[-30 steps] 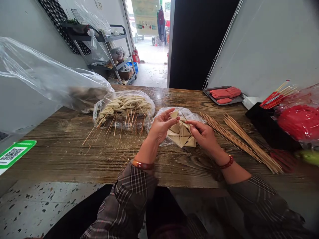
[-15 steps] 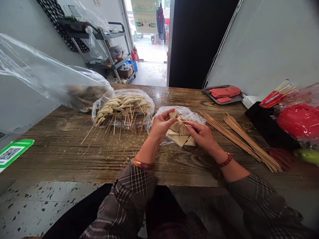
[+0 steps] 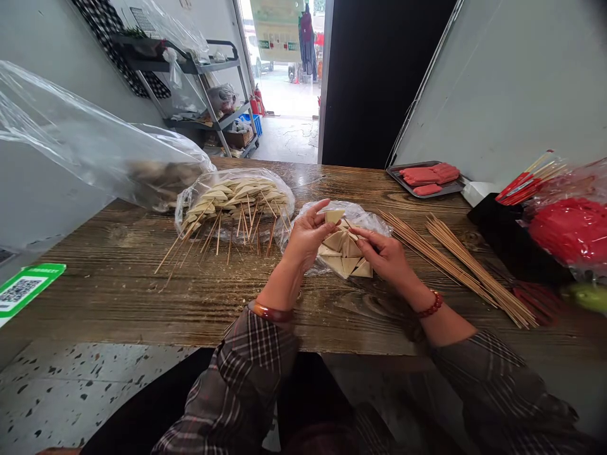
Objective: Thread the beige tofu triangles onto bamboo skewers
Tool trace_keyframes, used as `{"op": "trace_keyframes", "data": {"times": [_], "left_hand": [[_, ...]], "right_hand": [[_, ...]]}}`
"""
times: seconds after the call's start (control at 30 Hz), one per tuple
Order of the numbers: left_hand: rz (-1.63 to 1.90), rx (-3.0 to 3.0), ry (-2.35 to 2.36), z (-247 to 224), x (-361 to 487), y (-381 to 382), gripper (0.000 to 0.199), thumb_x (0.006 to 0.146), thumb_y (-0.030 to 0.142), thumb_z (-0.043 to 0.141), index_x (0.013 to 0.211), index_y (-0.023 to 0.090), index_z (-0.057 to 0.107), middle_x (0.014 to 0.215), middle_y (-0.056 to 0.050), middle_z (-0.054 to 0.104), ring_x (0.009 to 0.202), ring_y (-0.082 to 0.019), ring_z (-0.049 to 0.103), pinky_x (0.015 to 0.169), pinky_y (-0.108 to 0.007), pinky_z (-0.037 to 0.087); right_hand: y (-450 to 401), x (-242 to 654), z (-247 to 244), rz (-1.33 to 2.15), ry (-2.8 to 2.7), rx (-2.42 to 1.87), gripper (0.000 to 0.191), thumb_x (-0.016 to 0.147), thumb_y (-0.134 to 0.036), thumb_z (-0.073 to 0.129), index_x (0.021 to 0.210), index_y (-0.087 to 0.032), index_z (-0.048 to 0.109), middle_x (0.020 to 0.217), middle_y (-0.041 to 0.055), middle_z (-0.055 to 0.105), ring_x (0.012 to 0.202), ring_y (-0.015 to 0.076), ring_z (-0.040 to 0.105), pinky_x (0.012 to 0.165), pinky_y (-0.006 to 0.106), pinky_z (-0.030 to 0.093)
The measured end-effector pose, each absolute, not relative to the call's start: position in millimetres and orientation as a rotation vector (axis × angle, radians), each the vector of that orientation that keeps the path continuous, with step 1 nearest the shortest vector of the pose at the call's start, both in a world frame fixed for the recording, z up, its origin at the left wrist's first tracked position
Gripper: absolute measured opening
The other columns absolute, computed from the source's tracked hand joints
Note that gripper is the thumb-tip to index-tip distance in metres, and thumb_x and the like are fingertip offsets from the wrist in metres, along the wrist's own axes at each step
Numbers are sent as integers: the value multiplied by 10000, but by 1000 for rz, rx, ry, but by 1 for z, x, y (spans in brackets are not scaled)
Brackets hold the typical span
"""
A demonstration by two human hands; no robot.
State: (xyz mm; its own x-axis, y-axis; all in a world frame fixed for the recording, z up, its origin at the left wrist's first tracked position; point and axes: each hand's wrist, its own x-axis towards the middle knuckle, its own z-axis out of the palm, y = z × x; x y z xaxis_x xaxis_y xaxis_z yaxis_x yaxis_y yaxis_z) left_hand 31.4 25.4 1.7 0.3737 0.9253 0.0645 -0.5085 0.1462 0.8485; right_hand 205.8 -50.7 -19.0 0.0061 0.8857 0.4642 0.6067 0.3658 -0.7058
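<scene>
Between the fingers of my left hand (image 3: 306, 234) is a pale, folded triangular piece of tofu skin (image 3: 334, 216). My right hand (image 3: 384, 249) pinches a thin bamboo skewer (image 3: 348, 224), its end close to that piece; whether it has entered the piece I cannot tell. Below both hands several more tofu skin triangles (image 3: 344, 265) lie on a clear plastic bag (image 3: 315, 270). To the left, a heap of skewered pieces (image 3: 237, 196) rests on another plastic bag, the sticks pointing toward me.
Two bundles of bamboo skewers (image 3: 478, 268) lie on the wooden table (image 3: 190, 316) at right. Behind them is a dark tray (image 3: 446, 189) with pink-red food. A black holder (image 3: 516, 237) and a red package (image 3: 569, 227) stand far right; a large plastic bag (image 3: 109, 151) is at left.
My left fingers have lifted and spread slightly, and the held triangle has turned to show more of its face. My right hand stays nearly in place with the skewer.
</scene>
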Motion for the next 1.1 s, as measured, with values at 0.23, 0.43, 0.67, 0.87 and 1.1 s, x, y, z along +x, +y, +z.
{"op": "trace_keyframes", "data": {"times": [0.23, 0.43, 0.67, 0.87, 1.1], "left_hand": [[1074, 776, 626, 7, 31, 27, 371, 736, 13, 708, 1087, 90, 617, 885, -85, 746, 757, -125, 720, 778, -240, 564], [1061, 679, 664, 12, 32, 25, 246, 839, 1, 590, 1070, 56, 655, 894, -102, 742, 828, -145, 736, 885, -270, 575], [1019, 654, 679, 12, 32, 27, 142, 876, 39, 567, 949, 43, 690, 797, -89, 731, 632, -82, 683, 628, -160, 561], [970, 709, 641, 10, 30, 27, 160, 871, 66, 590, 970, 37, 712, 806, -96, 736, 574, -51, 630, 537, -131, 511], [965, 722, 645, 11, 31, 26, 146, 849, 64, 623, 962, 40, 712, 807, -95, 731, 563, -48, 626, 536, -129, 518]], "right_hand": [[-55, 203, -17, 346, -1734, -1297, 328, 907, -266, 550, 1180, -237, 729, 1122, 66, 762, 905, 203, 733, 763, 328, 575], [-56, 203, -15, 352, -1739, -1264, 351, 917, -231, 530, 1215, -217, 715, 1155, 70, 750, 984, 213, 726, 849, 353, 577], [-59, 201, -9, 378, -1751, -1309, 398, 937, -261, 507, 1305, -236, 656, 1205, 43, 730, 963, 191, 715, 848, 341, 574], [-60, 199, -8, 387, -1788, -1260, 392, 934, -245, 502, 1291, -251, 664, 1263, 38, 702, 1069, 213, 698, 920, 382, 562], [-59, 200, -10, 396, -1789, -1290, 403, 935, -243, 498, 1308, -243, 652, 1240, 38, 714, 1005, 207, 713, 894, 388, 576]]}}
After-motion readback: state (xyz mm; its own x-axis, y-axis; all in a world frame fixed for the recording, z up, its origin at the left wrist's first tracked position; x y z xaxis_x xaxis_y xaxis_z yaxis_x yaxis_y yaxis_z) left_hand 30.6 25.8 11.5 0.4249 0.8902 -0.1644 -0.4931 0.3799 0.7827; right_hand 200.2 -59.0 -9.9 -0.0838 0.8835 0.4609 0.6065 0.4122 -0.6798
